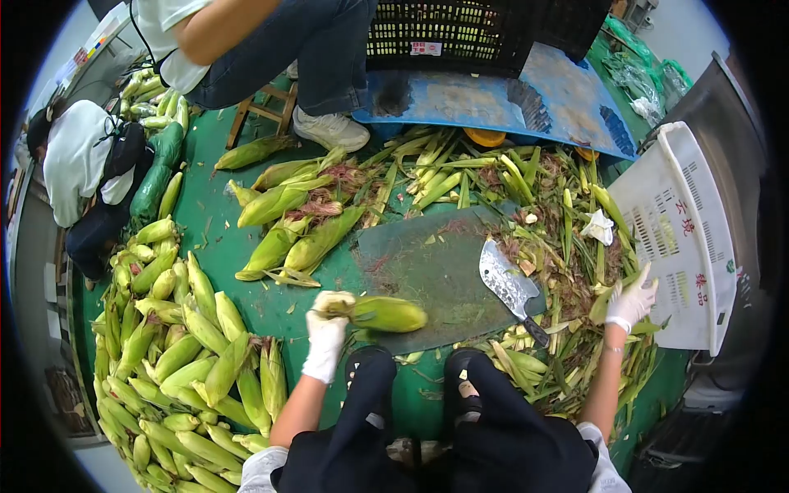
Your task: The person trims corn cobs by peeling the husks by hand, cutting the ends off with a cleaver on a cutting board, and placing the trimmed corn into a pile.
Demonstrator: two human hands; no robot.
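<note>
While our left hand (326, 335) grips an ear (393, 315), our right hand (631, 302) opens beside the husks

We have white gloves on both hands. The fingers of our left hand are closed around one end of the ear, which is in its green husk and lies roughly level, its other end toward our right, over the near left part of the dark mat (411, 263). Our right hand has its fingers spread, at the right side of the loose husks (567, 271) and near the white crate (678, 238); we cannot tell whether it touches the leaf just beside it.

On the right part of the mat lies a cleaver (503, 275), its handle pointing toward us and to the right. A big heap of corn (189, 353) fills the floor (209, 197) to our left, and more unhusked ears (283, 201) lie beyond the mat, on its left. The white crate leans at a tilt on our far right.

Past the husks, a black crate (448, 33) stands on a blue board (460, 94). One person (283, 49) is beside a wooden stool (267, 111), with a white shoe (330, 131) near the corn, and another person (86, 156) bends down at the far left.
</note>
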